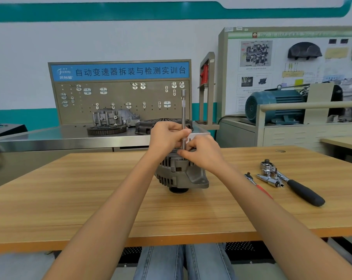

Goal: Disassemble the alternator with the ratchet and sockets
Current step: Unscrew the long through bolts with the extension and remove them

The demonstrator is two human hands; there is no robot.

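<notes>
A grey alternator stands on the wooden table, pulley end down. A long silver extension bar rises upright from its top. My left hand grips the bar's lower part. My right hand rests on the alternator's top, and its fingers pinch the bar's base; what they hold there is hidden. To the right lie a ratchet with a black handle, a chrome socket and a small red-handled ratchet.
Behind the table a steel bench carries a gear ring, a gearbox housing and a clutch cover before a pegboard. A teal electric motor stands at the right. My knees show under the table's front edge.
</notes>
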